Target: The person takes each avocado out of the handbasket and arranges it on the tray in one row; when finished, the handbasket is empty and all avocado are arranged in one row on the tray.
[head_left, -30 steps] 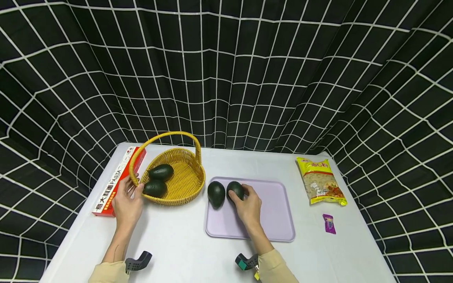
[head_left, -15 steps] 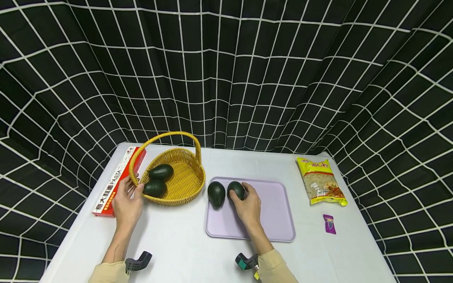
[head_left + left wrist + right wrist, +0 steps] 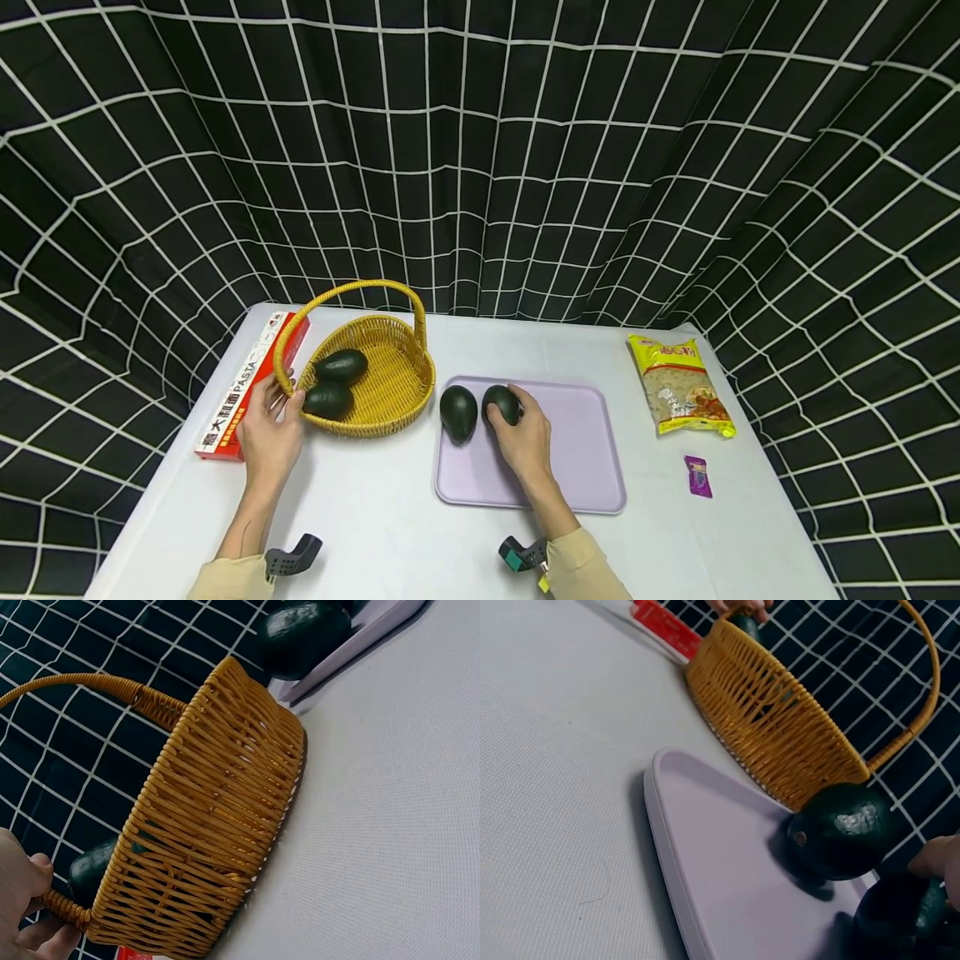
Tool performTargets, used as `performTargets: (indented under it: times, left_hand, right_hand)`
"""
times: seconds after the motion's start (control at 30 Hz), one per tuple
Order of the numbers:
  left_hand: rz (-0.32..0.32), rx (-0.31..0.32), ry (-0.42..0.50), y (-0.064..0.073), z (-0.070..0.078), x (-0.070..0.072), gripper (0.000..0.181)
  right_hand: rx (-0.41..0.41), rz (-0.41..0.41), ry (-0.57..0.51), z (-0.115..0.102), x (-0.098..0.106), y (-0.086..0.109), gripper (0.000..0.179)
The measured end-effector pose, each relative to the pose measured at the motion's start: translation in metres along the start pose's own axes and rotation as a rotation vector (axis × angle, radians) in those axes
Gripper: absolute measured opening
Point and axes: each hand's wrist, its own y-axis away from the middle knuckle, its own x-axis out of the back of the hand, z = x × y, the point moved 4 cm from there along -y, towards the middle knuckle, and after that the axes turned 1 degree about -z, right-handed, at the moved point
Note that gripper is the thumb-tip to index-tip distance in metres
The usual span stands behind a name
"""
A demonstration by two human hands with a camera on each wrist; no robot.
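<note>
Right hand [image 3: 525,433] curls its fingers over an avocado [image 3: 501,403] on the lilac tray [image 3: 585,467], gripping it from above; a second avocado [image 3: 458,412] lies just beside it, touching or nearly so. Left hand [image 3: 272,429] holds the wicker basket [image 3: 397,392] where the handle meets the rim, thumb and fingers pinched on the weave. Two more avocados [image 3: 341,365] sit inside that basket. Judging by its look, the held fruit is firm, rounded and slightly waxy, so a wrap around its widest part seems safest against slipping. On the counter [image 3: 375,517], a red pasta box [image 3: 251,387] lies left of the basket, a yellow packet [image 3: 678,383] and small purple sachet [image 3: 698,475] well apart to the right. Between tray and basket, the arched handle [image 3: 360,287] could get in the way.
</note>
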Motion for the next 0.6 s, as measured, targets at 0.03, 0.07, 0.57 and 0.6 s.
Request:
performTargets:
  times: [0.03, 0.07, 0.57, 0.6]
  left_hand:
    - [-0.001, 0.000, 0.002, 0.0002, 0.0004, 0.0002, 0.043]
    - [0.000, -0.001, 0.004, 0.0005, 0.0008, 0.0002, 0.043]
    - [-0.005, 0.004, -0.003, -0.0006, -0.0024, -0.0012, 0.043]
    - [-0.006, 0.004, -0.005, -0.0006, -0.0025, -0.0011, 0.043]
  right_hand:
    - [0.002, 0.005, 0.002, 0.0001, 0.0000, -0.0001, 0.054]
    - [0.004, 0.008, 0.002, 0.0001, 0.0001, -0.0001, 0.054]
    - [0.000, 0.042, 0.003, 0.0011, 0.0011, -0.0004, 0.053]
    - [-0.001, 0.044, 0.005, 0.0011, 0.0012, -0.0004, 0.053]
